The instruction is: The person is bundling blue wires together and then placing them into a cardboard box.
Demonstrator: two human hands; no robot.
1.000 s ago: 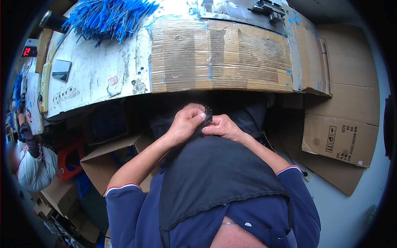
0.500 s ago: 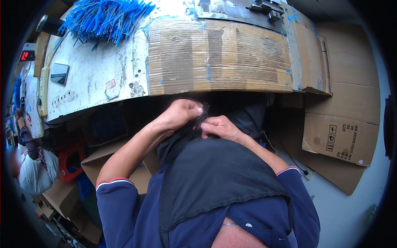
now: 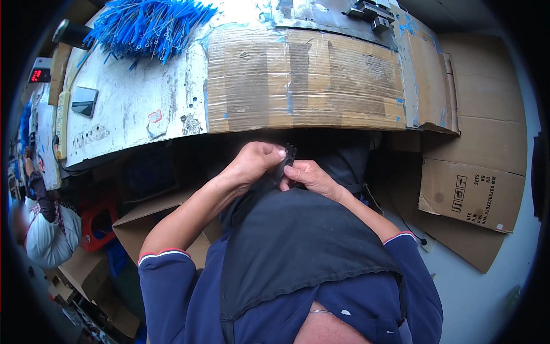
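My left hand (image 3: 255, 163) and my right hand (image 3: 308, 178) meet just below the near edge of the workbench, over my lap and dark apron (image 3: 298, 241). Between their fingertips is a small black part (image 3: 286, 160), thin and dark, pinched from both sides. Its exact shape is too small to make out. A big heap of blue cable ties (image 3: 146, 26) lies at the far left of the bench, well away from both hands.
The workbench (image 3: 132, 109) has a worn white top with a taped cardboard sheet (image 3: 303, 80) over its middle. A metal fixture (image 3: 372, 11) sits at the far edge. Flattened cartons (image 3: 470, 189) lie on the floor at right, an open box (image 3: 143, 226) at left. Another person (image 3: 40, 229) sits far left.
Both hands stay together below the bench edge. My left hand has lifted slightly and shifted its grip on the black part; my right hand has stayed almost in place.
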